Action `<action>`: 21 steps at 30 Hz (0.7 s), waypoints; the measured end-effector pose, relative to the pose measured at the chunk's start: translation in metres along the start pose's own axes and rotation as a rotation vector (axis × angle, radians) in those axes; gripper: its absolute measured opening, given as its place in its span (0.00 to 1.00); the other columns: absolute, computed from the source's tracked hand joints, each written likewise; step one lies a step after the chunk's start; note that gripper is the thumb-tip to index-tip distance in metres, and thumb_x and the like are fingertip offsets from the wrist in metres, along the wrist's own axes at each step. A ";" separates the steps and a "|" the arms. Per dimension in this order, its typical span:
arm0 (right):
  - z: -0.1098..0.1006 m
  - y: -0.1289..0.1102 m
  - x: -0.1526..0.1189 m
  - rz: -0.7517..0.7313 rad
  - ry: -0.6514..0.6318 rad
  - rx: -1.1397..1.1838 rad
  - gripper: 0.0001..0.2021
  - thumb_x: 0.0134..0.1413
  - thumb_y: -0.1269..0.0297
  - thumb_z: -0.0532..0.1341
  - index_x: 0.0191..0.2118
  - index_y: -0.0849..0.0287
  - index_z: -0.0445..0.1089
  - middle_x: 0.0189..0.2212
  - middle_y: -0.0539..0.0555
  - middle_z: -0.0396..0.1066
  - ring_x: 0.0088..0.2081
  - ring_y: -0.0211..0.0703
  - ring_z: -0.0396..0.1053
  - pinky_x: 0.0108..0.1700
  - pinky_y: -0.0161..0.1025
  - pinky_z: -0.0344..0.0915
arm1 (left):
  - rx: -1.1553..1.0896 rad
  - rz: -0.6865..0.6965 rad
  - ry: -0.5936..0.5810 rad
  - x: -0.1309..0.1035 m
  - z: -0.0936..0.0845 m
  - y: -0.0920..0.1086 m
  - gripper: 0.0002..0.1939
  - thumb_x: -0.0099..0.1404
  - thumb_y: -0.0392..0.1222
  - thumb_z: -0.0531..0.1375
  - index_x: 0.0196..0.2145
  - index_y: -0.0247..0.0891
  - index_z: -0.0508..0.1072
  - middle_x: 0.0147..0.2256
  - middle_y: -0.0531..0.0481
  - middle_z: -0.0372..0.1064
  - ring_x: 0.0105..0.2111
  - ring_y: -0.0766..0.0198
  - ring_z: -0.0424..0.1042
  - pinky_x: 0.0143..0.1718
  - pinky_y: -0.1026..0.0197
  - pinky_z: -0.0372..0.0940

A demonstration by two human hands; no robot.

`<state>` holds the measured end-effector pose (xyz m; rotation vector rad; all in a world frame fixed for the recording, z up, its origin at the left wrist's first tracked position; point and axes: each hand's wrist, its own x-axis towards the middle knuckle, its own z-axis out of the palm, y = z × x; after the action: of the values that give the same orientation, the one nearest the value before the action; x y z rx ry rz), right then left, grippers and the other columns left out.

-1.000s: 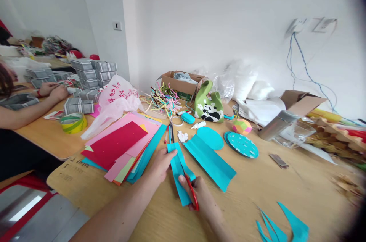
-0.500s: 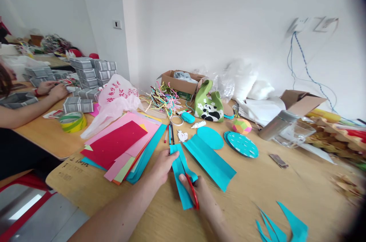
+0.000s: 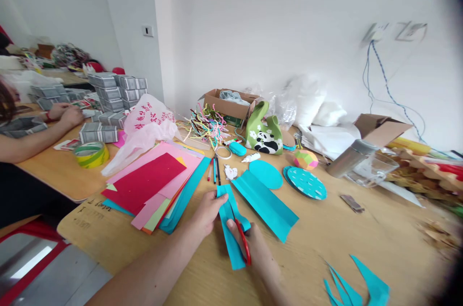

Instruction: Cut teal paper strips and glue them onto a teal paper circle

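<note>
Clearly, over the wooden table (image 3: 307, 272), the turquoise paper strip (image 3: 225, 215) runs lengthwise from far left to near right. The left hand (image 3: 207, 212) pinches its far end; the right hand (image 3: 257, 245), beside the near half, grasps red-handled scissors (image 3: 247, 249), which point along the slit toward that pinch.

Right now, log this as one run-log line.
left hand: holds turquoise paper strip | right hand: holds red-handled scissors at strip | nearby: creased turquoise sheet, coloured paper stack
</note>
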<state>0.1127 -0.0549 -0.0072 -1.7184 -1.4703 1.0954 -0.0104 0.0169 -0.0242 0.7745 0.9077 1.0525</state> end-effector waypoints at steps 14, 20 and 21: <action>0.000 0.005 0.001 0.002 -0.061 0.013 0.25 0.48 0.43 0.60 0.19 0.56 0.51 0.16 0.43 0.43 0.20 0.32 0.43 0.21 0.34 0.43 | 0.015 0.023 0.031 0.003 -0.004 0.003 0.15 0.46 0.50 0.70 0.25 0.35 0.74 0.24 0.48 0.75 0.26 0.58 0.73 0.31 0.58 0.66; -0.002 0.002 0.001 0.028 -0.093 0.038 0.25 0.46 0.42 0.61 0.19 0.56 0.52 0.15 0.43 0.44 0.19 0.32 0.43 0.20 0.34 0.42 | 0.030 0.016 0.009 0.001 -0.003 -0.002 0.15 0.48 0.49 0.69 0.27 0.35 0.76 0.25 0.47 0.75 0.29 0.56 0.74 0.33 0.57 0.66; -0.002 0.001 0.001 0.035 -0.085 0.027 0.25 0.46 0.41 0.60 0.18 0.55 0.52 0.15 0.43 0.43 0.19 0.32 0.43 0.20 0.34 0.42 | 0.031 0.016 0.008 0.001 -0.003 -0.002 0.15 0.48 0.49 0.69 0.27 0.35 0.76 0.26 0.47 0.75 0.29 0.56 0.74 0.33 0.57 0.66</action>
<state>0.1149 -0.0537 -0.0076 -1.7036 -1.4742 1.2147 -0.0122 0.0174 -0.0269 0.8050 0.9277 1.0585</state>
